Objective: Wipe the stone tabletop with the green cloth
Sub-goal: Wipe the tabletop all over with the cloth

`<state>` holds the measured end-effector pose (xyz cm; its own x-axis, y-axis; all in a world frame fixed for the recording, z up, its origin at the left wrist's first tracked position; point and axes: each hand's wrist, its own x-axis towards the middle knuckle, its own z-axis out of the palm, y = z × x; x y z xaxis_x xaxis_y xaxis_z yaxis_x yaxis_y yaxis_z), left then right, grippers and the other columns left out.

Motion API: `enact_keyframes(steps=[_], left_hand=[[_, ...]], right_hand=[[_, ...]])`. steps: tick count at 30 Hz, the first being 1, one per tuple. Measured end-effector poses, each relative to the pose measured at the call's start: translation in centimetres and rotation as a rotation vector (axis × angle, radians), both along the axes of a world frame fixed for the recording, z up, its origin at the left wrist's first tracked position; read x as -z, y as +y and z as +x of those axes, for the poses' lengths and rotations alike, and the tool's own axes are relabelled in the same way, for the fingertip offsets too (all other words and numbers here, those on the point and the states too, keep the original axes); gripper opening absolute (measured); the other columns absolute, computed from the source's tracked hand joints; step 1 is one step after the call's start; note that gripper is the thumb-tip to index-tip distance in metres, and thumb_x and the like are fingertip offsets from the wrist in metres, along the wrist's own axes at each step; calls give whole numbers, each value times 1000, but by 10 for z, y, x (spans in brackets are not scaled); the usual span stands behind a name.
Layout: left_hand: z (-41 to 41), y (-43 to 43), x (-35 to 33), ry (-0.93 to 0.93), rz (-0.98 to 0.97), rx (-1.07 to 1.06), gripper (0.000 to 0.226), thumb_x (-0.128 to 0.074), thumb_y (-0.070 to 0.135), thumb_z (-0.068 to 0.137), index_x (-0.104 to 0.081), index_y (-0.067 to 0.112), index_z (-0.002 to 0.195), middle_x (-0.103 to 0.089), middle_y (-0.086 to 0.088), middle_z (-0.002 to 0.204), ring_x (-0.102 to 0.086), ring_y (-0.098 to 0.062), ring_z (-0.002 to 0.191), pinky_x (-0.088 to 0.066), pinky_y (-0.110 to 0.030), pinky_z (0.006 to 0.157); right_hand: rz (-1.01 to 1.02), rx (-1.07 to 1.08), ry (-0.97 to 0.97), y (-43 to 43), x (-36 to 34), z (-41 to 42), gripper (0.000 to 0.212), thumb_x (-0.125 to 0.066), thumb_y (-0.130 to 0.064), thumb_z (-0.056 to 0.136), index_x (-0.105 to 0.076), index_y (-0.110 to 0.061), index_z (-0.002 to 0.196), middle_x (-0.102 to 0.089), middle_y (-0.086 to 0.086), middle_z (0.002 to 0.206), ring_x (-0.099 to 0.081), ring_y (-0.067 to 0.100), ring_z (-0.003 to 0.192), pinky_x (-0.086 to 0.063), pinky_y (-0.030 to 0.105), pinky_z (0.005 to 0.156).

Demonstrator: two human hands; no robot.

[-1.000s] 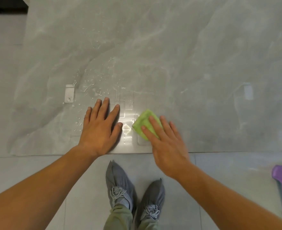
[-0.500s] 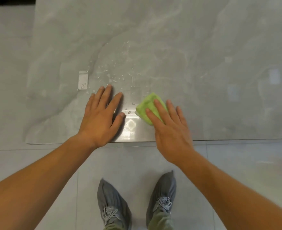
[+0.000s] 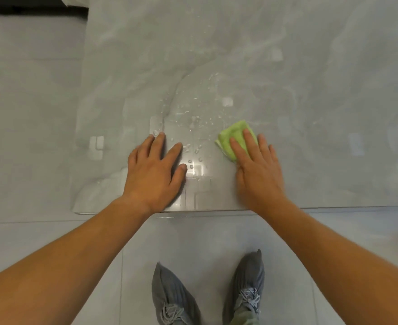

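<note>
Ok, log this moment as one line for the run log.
task: wiping | right hand: flat on green cloth, pressing it to stone tabletop | left hand: flat on tabletop | water droplets: between hands, unwiped

One green cloth (image 3: 235, 134), one tabletop (image 3: 310, 90), two hands (image 3: 153, 177) (image 3: 259, 177), two shoes (image 3: 172, 296) (image 3: 249, 287) (a pair)

I read one support: the grey veined stone tabletop (image 3: 310, 66). Water droplets (image 3: 193, 123) lie near its front edge. The folded green cloth (image 3: 230, 137) lies right of them, pressed flat by the right hand (image 3: 259, 174). The left hand (image 3: 153, 174) rests flat at their left.
</note>
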<state>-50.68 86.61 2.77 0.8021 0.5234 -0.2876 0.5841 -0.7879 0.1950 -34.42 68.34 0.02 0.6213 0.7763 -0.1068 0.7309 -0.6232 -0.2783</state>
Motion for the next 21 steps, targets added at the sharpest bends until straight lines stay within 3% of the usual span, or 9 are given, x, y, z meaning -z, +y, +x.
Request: enact_keyframes(steps=[3,8,13,19,21], left_hand=[[-2,7,0,-11,-15,24,59,-20,54,97,-32,33,151,-20,-9,164,-12,-31,150,-11,-47,117],[-14,18,3,-75,-51,57,61,-19,51,98,-27,27,154,-20,-4,165,-14,-25,150,-13,-42,116],[-17,29,11,-80,-48,75,61,-23,51,102,-16,25,156,-3,-4,167,-5,-24,151,-10,-40,117],[-18,35,24,-36,39,98,65,-18,54,102,-3,27,159,12,-5,167,17,-24,152,8,-43,121],[-19,34,26,-48,41,100,65,-19,54,101,-5,27,159,10,-6,167,15,-25,152,9,-43,121]], right_hand=[[15,80,-14,20,-1,-25,74,-52,-9,89,-25,-27,155,-11,5,166,-9,38,151,-11,51,122],[-14,-392,-14,0,-1,-46,66,-46,-16,95,-24,-30,156,-10,1,167,-7,33,153,-17,55,121],[25,-32,-5,39,-2,-24,61,-41,-20,92,-34,-26,153,-20,6,164,-17,40,149,-21,59,117],[39,-370,-2,8,1,-60,64,-49,-22,98,-24,-32,156,-9,-3,167,-6,31,153,-18,55,120],[28,-314,-27,20,4,-35,64,-46,-20,94,-29,-33,154,-15,-1,166,-13,34,152,-20,57,118]])
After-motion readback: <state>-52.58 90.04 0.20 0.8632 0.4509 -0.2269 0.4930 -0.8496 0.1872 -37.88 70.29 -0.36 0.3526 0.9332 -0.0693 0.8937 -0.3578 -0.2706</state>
